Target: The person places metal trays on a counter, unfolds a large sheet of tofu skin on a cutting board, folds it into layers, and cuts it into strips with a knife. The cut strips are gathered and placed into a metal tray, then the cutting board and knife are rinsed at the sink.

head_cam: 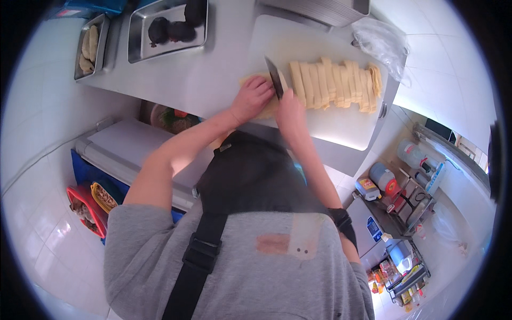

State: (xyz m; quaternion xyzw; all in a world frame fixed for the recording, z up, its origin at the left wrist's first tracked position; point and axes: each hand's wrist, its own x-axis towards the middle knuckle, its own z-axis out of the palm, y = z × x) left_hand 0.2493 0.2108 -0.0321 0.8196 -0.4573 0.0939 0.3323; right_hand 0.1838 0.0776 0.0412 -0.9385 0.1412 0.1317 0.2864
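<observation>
My right hand (291, 112) grips a kitchen knife (274, 77), its dark blade pointing away from me. Under the curled fingers of my left hand (253, 97) lies a flat stack of pale yellow sheets (267, 114), possibly tofu skin. The blade stands close beside those fingertips, and the hand covers much of the stack. To the right of the knife, a row of cut yellow strips (334, 85) spreads across the white cutting board (340, 130). Whether the edge is in the stack at this moment cannot be told.
A steel tray (138, 50) with dark round items (170, 31) and a narrow pan (100, 60) of pale, long pieces stand at the left. Stacked metal trays (316, 12) and a clear plastic bag (378, 44) border the board. Bottles (382, 176) occupy a right-hand shelf.
</observation>
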